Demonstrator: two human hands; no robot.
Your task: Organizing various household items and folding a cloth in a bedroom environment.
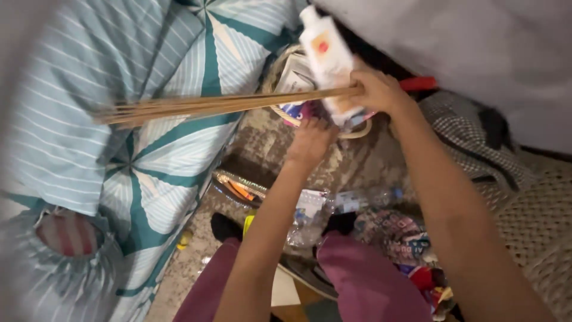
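My right hand (379, 90) grips a bundle of thin wooden sticks (220, 105) that reaches left over the bedding, together with a white plastic bottle (326, 55) with an orange mark. My left hand (310, 141) reaches down, fingers bent, to the rim of a woven basket (285, 116) that holds small packets. Whether it holds anything I cannot tell. The bottle stands tilted above the basket.
Striped teal-and-white bedding (149, 119) fills the left. A grey sheet (476, 53) hangs at top right, checked cloth (465, 131) below it. Clear plastic bottles (333, 206), wrappers and colourful packets (399, 232) litter the stone floor near my maroon-clad knees (363, 280).
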